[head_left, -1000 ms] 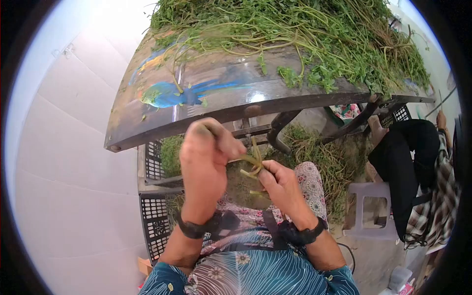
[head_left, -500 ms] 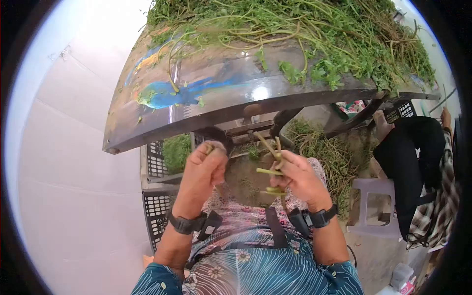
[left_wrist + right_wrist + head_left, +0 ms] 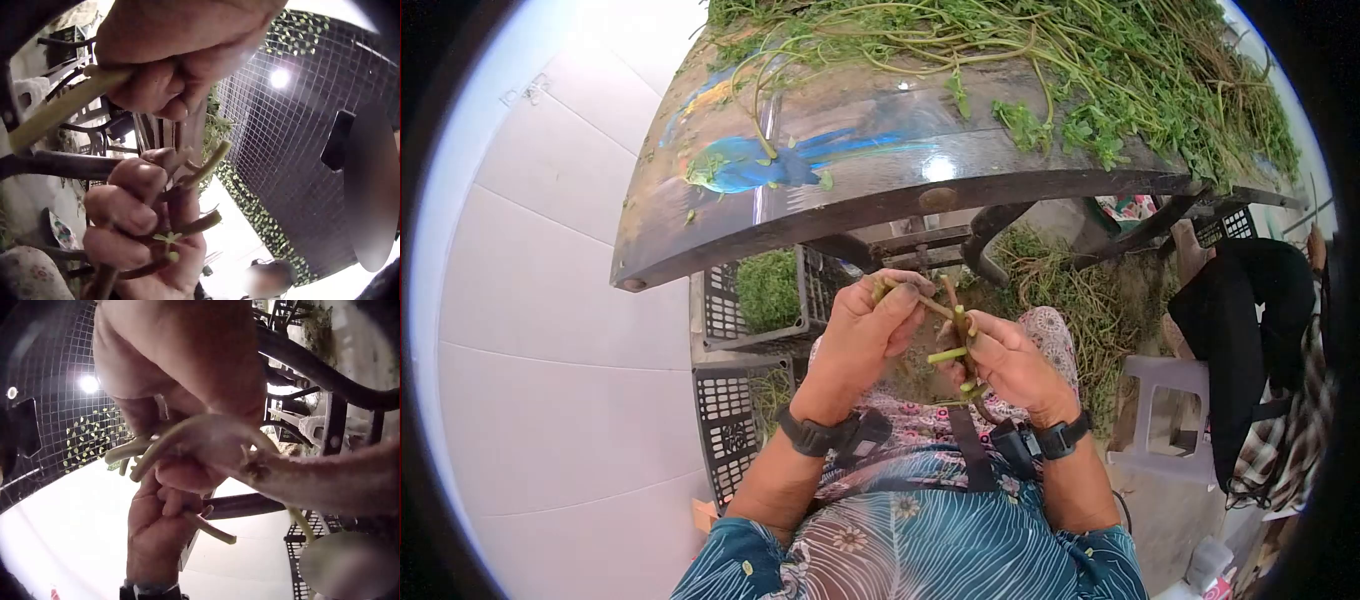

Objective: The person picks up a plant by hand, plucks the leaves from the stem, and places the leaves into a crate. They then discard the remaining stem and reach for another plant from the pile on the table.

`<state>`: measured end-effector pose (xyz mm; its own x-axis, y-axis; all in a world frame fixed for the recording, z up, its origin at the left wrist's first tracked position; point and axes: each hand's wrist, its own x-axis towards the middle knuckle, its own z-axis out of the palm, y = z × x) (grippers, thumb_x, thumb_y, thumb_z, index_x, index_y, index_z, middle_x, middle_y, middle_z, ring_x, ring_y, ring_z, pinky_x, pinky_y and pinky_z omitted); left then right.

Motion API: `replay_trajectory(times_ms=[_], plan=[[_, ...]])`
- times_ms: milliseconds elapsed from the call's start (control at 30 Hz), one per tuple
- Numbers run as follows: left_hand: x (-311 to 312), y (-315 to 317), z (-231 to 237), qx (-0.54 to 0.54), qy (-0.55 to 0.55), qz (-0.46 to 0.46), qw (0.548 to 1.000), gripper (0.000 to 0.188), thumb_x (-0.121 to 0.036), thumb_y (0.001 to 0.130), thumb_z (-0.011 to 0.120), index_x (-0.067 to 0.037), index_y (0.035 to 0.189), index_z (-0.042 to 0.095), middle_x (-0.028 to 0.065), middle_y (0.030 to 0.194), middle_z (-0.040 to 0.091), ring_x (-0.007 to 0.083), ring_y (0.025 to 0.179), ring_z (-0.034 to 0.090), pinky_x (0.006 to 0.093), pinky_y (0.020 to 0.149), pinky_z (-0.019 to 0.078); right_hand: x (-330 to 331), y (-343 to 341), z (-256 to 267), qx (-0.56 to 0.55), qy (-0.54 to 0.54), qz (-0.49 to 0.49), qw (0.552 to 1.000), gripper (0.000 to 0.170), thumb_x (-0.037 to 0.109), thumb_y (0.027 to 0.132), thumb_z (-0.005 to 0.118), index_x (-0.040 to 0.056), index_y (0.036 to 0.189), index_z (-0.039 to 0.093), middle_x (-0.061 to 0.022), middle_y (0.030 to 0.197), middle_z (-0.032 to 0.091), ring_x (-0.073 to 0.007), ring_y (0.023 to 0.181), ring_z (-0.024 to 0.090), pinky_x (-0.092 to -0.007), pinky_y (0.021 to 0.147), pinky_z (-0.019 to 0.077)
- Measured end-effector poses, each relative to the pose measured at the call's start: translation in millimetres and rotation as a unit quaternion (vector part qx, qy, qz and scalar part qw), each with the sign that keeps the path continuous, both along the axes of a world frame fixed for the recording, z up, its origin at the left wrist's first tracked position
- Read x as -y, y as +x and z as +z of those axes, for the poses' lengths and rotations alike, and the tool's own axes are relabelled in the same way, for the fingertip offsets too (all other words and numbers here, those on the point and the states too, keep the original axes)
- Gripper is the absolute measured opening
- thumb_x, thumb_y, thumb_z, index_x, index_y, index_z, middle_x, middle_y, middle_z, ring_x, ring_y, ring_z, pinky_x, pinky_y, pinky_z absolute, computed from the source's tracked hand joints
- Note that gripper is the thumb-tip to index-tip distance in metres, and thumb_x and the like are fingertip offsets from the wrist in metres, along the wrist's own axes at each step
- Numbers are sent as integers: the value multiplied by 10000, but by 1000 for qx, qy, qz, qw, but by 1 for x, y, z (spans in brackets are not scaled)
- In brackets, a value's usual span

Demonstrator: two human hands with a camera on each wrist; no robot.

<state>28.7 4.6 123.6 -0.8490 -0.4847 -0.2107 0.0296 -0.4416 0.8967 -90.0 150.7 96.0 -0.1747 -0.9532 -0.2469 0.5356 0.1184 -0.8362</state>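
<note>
In front of the lap, my right hand grips a thick branched plant stem, its side shoots cut or snapped to short stubs. The right wrist view shows this brown stem running out past the hand, with paler green stubs curving from it. Close on the left, my left hand has its thumb and fingers curled round a piece of green stem, whose end sticks out of the fist. A thin stalk bridges the two hands in the head view.
A table with a painted blue bird carries a heap of leafy green stems. Below stand black crates, one with cut greens. More stems lie on the floor. At right are a pale plastic stool and a seated person.
The hands moved apart half a second ago, and the left has since come back up against the right hand's stem. The branched stem stays in the right hand. The head view has shifted slightly.
</note>
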Motion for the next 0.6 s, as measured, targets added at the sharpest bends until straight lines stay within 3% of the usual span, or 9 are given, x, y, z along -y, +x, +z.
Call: replay_trajectory(times_ms=[167,367,500,600], plan=[[7,2,-8,-34,14,51,998,171,-198,900,532,-50,970,581,-24,633,455,44,494,338,181,420,275,0,1,-4,-104,-10,-4,995,317,176,918,456,-5,1177,450,-44,932,570,-103,732,538,-239,631,451],[5,1,-8,-22,24,84,996,257,-178,862,584,-34,1063,515,-9,703,480,37,513,359,185,412,274,-5,0,-14,43,24,-32,998,299,163,926,443,10,1183,437,-27,870,556,-102,661,520,-231,569,436],[-7,0,-8,-11,14,112,994,294,-214,886,554,-85,1137,472,17,779,520,44,516,373,195,414,297,-1,1,-18,2,32,-114,993,260,156,914,474,19,1134,452,-32,884,566,-95,685,538,-216,568,442],[-4,2,-14,20,81,153,985,324,-221,875,568,-77,1139,447,31,798,534,49,516,386,191,410,298,1,4,-18,-14,34,-177,984,238,131,894,496,3,1092,465,-39,893,570,-94,715,548,-219,596,452]])
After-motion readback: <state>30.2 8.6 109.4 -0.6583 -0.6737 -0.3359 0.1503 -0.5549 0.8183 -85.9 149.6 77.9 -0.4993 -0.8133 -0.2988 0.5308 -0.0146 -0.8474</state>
